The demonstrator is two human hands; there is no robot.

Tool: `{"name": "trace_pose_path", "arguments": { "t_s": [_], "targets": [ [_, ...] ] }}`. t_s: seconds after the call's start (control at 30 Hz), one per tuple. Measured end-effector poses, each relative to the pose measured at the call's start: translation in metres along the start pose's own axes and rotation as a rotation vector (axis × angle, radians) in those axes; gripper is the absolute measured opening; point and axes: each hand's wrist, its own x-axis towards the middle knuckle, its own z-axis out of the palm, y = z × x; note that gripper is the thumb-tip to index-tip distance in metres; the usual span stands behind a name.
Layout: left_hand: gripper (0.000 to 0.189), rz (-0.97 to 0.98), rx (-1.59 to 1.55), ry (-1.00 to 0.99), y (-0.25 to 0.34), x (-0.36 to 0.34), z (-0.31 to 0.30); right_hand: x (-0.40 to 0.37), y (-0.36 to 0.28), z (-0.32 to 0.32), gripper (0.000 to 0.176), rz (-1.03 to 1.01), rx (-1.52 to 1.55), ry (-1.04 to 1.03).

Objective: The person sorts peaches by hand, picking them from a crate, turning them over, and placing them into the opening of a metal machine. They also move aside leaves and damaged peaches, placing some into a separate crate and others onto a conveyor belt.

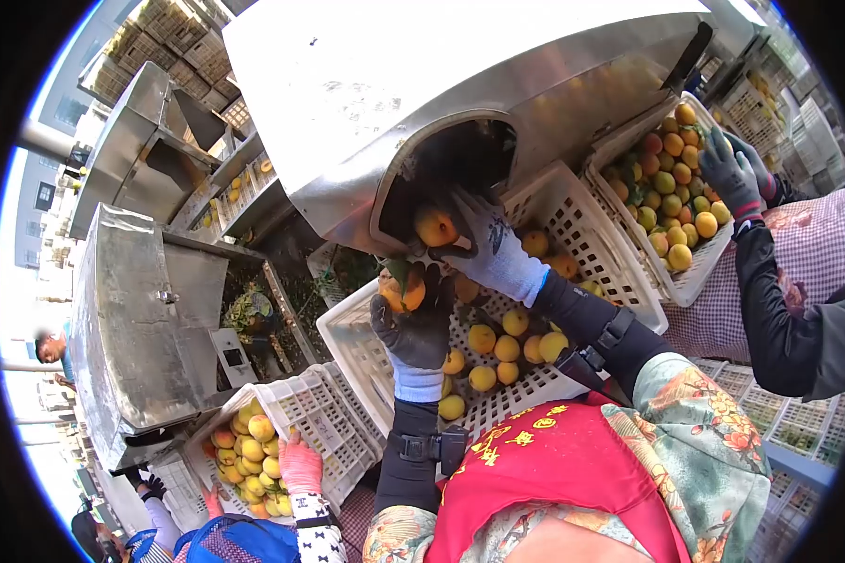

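Observation:
My left hand (415, 328), in a dark-palmed work glove with a pale blue cuff, is closed round a yellow-orange peach (402, 292) with a green leaf on it. My right hand (493, 246), in a similar blue-grey glove, grips another peach (436, 226) at the mouth of a metal chute opening (460, 155). Below both hands stands a white perforated plastic crate (573, 211), tilted in view, with several yellow peaches (507, 348) lying in it. My right forearm reaches across this crate and hides part of its inside.
A co-worker's gloved hands (734, 174) are over a full peach crate (687, 281) at right. At lower left, another person's pink-gloved hand (300, 464) touches a crate (300, 413) of peaches. Metal machine housings (141, 310) stand at left; the large steel hood (422, 66) overhangs my hands.

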Motion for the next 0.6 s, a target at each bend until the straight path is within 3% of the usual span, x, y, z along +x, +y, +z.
{"name": "trace_pose_path", "arguments": {
  "t_s": [0.13,0.17,0.33,0.4,0.43,0.5,0.57,0.6],
  "targets": [
    [0.056,-0.086,-0.043,-0.070,0.008,-0.003,-0.013,0.001,0.003,0.004,0.081,0.043,-0.033,-0.042],
    [0.053,-0.103,-0.029,-0.094,0.009,-0.002,-0.013,0.008,0.003,0.006,0.080,-0.012,-0.136,0.035],
    [0.046,-0.175,-0.095,0.041,0.009,-0.003,-0.009,0.054,0.015,0.034,0.078,-0.111,-0.275,0.154],
    [0.044,-0.221,-0.193,-0.004,0.013,-0.008,-0.002,0.044,0.000,0.017,0.078,0.061,-0.188,0.346],
    [0.043,-0.252,-0.191,-0.004,0.016,-0.009,0.002,0.036,-0.010,0.002,0.078,0.052,-0.184,0.350],
    [0.043,-0.309,-0.190,-0.120,0.021,-0.006,-0.007,0.004,-0.029,-0.023,0.079,0.277,0.418,-0.130],
    [0.044,-0.375,-0.190,-0.225,0.018,-0.011,-0.009,-0.019,-0.042,-0.025,0.080,0.228,0.461,-0.226],
    [0.045,-0.140,0.297,-0.209,0.010,-0.016,-0.007,-0.026,-0.046,-0.025,0.082,0.179,0.502,-0.317]
  ]
}}
